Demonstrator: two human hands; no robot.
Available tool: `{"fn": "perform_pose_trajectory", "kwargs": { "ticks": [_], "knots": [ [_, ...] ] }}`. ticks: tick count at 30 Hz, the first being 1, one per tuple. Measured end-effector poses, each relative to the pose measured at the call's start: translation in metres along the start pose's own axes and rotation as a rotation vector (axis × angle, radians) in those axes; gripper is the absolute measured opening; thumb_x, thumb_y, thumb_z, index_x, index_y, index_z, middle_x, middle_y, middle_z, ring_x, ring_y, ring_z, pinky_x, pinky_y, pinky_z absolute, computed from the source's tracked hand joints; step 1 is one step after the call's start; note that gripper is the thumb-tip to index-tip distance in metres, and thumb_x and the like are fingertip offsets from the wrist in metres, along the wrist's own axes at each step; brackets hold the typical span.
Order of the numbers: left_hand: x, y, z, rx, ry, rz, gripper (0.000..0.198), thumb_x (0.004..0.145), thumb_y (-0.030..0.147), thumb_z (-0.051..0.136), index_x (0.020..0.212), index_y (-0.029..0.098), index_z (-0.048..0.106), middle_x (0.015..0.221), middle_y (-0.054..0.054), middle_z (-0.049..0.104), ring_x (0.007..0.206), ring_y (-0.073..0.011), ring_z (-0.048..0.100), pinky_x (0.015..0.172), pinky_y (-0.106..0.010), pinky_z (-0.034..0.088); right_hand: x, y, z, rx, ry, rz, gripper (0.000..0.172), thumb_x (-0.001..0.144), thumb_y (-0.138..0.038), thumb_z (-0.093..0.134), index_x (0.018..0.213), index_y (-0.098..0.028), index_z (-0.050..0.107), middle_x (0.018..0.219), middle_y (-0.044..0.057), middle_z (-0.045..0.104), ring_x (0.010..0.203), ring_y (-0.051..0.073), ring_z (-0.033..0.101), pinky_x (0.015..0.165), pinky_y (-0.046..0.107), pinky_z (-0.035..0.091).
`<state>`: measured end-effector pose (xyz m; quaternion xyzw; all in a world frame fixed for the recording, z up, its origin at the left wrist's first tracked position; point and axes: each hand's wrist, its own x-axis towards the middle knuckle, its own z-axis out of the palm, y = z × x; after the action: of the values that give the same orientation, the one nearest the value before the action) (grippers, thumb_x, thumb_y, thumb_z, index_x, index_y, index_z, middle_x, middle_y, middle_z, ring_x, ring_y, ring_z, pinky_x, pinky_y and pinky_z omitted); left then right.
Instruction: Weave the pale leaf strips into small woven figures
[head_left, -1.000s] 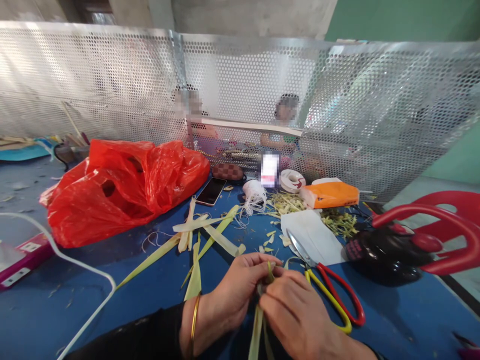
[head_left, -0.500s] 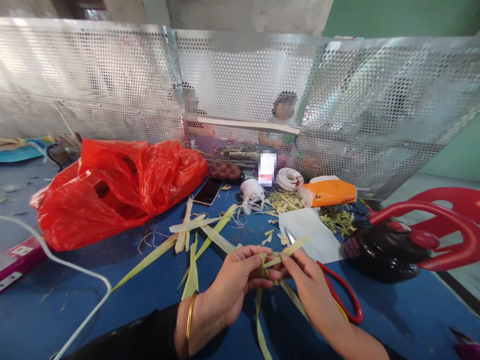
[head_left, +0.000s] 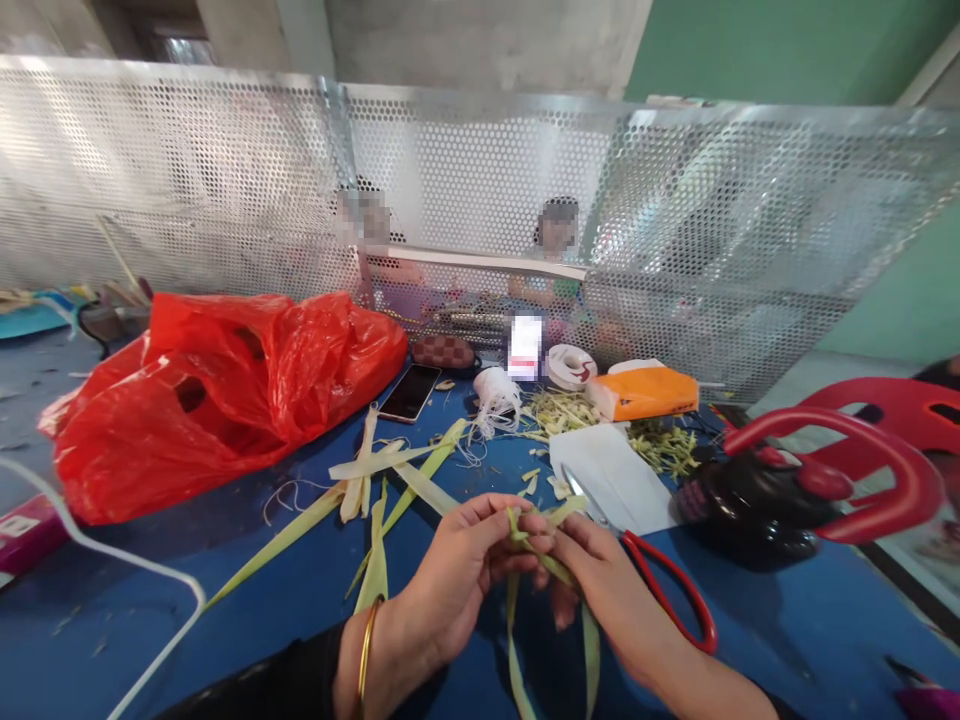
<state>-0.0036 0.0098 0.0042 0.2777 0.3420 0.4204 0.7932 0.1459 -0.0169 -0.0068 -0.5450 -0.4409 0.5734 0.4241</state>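
My left hand (head_left: 469,555), with a gold bangle at the wrist, pinches a small knot of pale green leaf strips (head_left: 516,530). Close against it, my right hand (head_left: 592,565) has its fingers closed on the same strips from the right. Two strip ends (head_left: 516,650) hang down below the hands. Red-handled scissors (head_left: 675,590) lie on the blue table just right of my right hand, partly behind it. More leaf strips (head_left: 382,550) lie crossed on the table to the left.
Around the hands are a red plastic bag (head_left: 225,400), a phone (head_left: 410,391), white string (head_left: 496,400), a tape roll (head_left: 570,367), an orange packet (head_left: 645,391), white paper (head_left: 611,470) and a black kettle (head_left: 757,520). A perforated metal screen (head_left: 480,170) stands behind, with people beyond.
My right hand's fingers have shifted left and closer to my left hand. The strip that stuck out to the upper right now bends between the hands. The view has tilted up slightly.
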Motion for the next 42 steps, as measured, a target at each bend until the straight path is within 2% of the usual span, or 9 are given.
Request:
{"fn": "perform_pose_trajectory", "kwargs": {
  "ticks": [4,8,14,19,24,27,32,38,42],
  "knots": [
    [0.004,0.007,-0.002,-0.002,0.115,0.040,0.013,0.077,0.019,0.069,0.088,0.012,0.065,0.087,-0.009,0.073,0.078,-0.0156,0.069,0.070,-0.022,0.053,-0.002,-0.003,-0.009,-0.110,-0.039,-0.148,0.023,0.087,-0.041,0.057,0.080,-0.020,0.050,0.063,-0.003,0.062,0.046,0.010,0.056,0.045,0.021,0.046],
    [0.005,0.009,-0.001,0.040,0.159,0.060,0.016,0.073,0.021,0.072,0.085,0.013,0.066,0.083,-0.008,0.073,0.076,-0.0154,0.069,0.071,-0.023,0.052,-0.007,-0.009,-0.014,-0.216,-0.097,-0.307,0.013,0.087,-0.032,0.059,0.088,-0.020,0.060,0.071,-0.001,0.064,0.056,0.012,0.061,0.056,0.024,0.051],
    [0.001,0.006,0.004,0.234,0.113,-0.005,0.017,0.069,0.022,0.071,0.081,0.011,0.068,0.067,-0.005,0.070,0.055,-0.0120,0.062,0.061,-0.024,0.049,-0.011,-0.017,-0.014,0.052,-0.267,-0.253,0.021,0.085,-0.034,0.061,0.092,-0.017,0.070,0.082,0.008,0.074,0.068,0.019,0.070,0.069,0.034,0.057],
    [-0.001,0.004,0.006,0.334,-0.008,-0.062,0.017,0.068,0.023,0.069,0.078,0.010,0.068,0.067,-0.007,0.070,0.058,-0.0138,0.065,0.062,-0.024,0.049,-0.008,-0.017,-0.016,-0.090,-0.118,-0.311,0.014,0.080,-0.033,0.068,0.084,-0.020,0.071,0.067,0.001,0.068,0.062,0.016,0.065,0.063,0.028,0.054],
    [-0.006,0.002,0.008,0.385,-0.095,-0.169,0.015,0.066,0.023,0.066,0.075,0.011,0.067,0.077,-0.011,0.074,0.065,-0.0166,0.070,0.061,-0.023,0.049,0.000,-0.009,-0.020,-0.414,0.128,-0.608,0.021,0.087,-0.032,0.058,0.074,-0.020,0.069,0.077,0.003,0.064,0.073,0.017,0.062,0.069,0.027,0.050],
    [-0.008,0.002,0.009,0.391,-0.163,-0.184,0.015,0.067,0.024,0.065,0.075,0.011,0.068,0.076,-0.010,0.073,0.065,-0.0151,0.069,0.061,-0.021,0.049,0.001,-0.002,-0.019,-0.513,0.138,-0.515,0.028,0.092,-0.036,0.051,0.071,-0.020,0.059,0.068,0.000,0.058,0.064,0.015,0.056,0.061,0.025,0.046],
    [-0.010,0.003,0.013,0.368,-0.143,-0.156,0.012,0.064,0.019,0.063,0.074,0.013,0.065,0.067,-0.005,0.069,0.056,-0.0114,0.063,0.060,-0.022,0.050,-0.002,0.009,-0.014,-0.473,0.070,-0.394,0.030,0.095,-0.042,0.045,0.075,-0.021,0.052,0.056,-0.004,0.046,0.052,0.012,0.043,0.048,0.022,0.035],
    [-0.008,-0.003,0.006,0.325,-0.157,-0.176,0.011,0.069,0.020,0.063,0.078,0.015,0.060,0.075,-0.010,0.072,0.064,-0.0160,0.068,0.061,-0.023,0.050,0.000,0.010,-0.014,-0.585,0.180,-0.359,0.029,0.094,-0.040,0.046,0.075,-0.021,0.054,0.057,-0.003,0.051,0.053,0.013,0.046,0.049,0.023,0.036],
    [-0.008,-0.003,0.004,0.255,-0.189,-0.174,0.011,0.072,0.016,0.057,0.081,0.013,0.063,0.076,-0.009,0.071,0.068,-0.0155,0.068,0.066,-0.024,0.051,0.001,0.007,-0.016,-0.561,0.161,-0.407,0.028,0.093,-0.040,0.047,0.074,-0.021,0.054,0.057,-0.003,0.051,0.053,0.014,0.047,0.048,0.023,0.036]
  ]
}}
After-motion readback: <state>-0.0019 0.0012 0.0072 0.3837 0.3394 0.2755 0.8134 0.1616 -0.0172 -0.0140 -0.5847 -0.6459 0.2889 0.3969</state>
